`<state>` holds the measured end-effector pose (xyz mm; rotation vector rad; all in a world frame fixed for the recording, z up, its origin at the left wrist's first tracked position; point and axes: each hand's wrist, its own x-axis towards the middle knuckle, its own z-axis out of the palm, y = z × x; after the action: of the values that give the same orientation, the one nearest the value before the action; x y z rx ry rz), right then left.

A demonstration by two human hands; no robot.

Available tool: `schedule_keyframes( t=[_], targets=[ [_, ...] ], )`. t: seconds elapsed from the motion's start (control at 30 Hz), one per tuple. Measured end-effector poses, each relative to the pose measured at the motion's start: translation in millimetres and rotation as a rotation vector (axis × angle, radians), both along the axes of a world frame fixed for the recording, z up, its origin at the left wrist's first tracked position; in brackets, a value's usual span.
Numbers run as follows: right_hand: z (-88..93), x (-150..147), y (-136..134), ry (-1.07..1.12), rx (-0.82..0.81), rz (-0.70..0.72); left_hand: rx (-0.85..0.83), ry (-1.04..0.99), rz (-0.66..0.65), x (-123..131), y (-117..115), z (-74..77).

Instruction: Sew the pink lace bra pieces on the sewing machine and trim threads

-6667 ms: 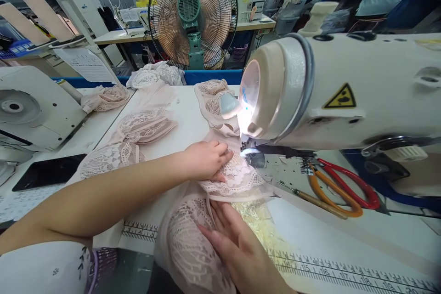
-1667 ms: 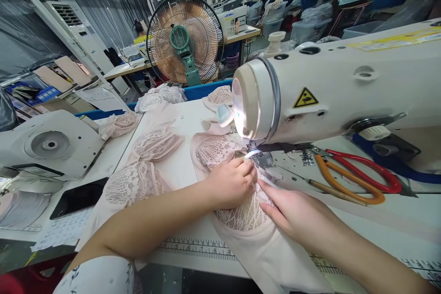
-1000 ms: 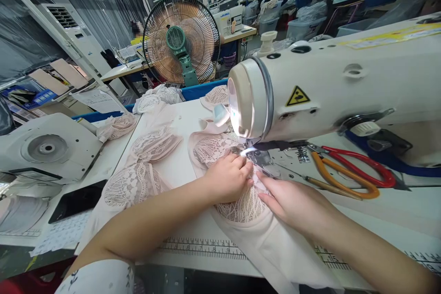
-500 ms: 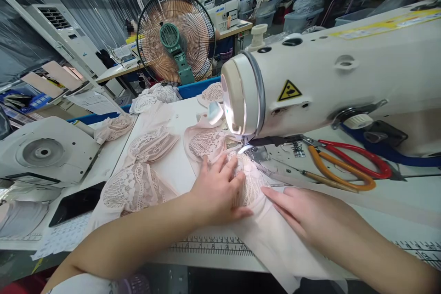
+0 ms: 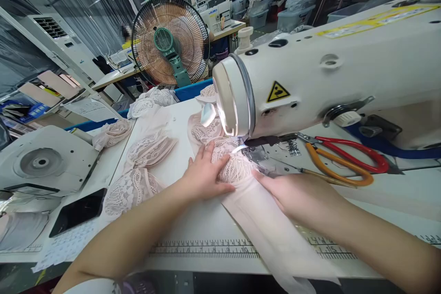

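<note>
A pale pink lace garment piece lies under the needle area of a cream sewing machine. My left hand rests flat on the lace, fingers spread, just left of the lit presser foot. My right hand lies on the plain pink fabric strip that trails toward me, its fingers stretched toward the foot.
Red and orange-handled scissors lie on the machine bed to the right. More lace pieces are stacked at left, beside a black phone and another machine. A green fan stands behind the table. A ruler marks the front edge.
My left hand has opened from a curled grip to lie flat on the lace. The garment has been fed farther back under the foot, and the plain strip now trails toward me.
</note>
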<state>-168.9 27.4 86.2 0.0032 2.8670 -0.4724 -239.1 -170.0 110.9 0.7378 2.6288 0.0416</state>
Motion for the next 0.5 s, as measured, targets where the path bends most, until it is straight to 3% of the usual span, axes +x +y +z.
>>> schedule_keyframes(
  t=[0.13, 0.23, 0.4, 0.5],
  targets=[
    [7.5, -9.5, -13.4, -0.237, 0.016, -0.184, 0.019, 0.016, -0.02, -13.2, -2.6, -3.6],
    [10.5, -12.8, -22.7, -0.248, 0.027, -0.301, 0.034, 0.024, -0.034, -21.3, -3.5, -4.5],
    [3.9, -13.0, -23.8, -0.243, 0.007, -0.304, 0.05, 0.035, -0.046, -37.5, -4.5, -5.3],
    [-7.9, -10.8, -17.3, -0.121, 0.018, -0.191, 0.059, 0.048, -0.062, -47.7, -4.5, -5.8]
  ],
)
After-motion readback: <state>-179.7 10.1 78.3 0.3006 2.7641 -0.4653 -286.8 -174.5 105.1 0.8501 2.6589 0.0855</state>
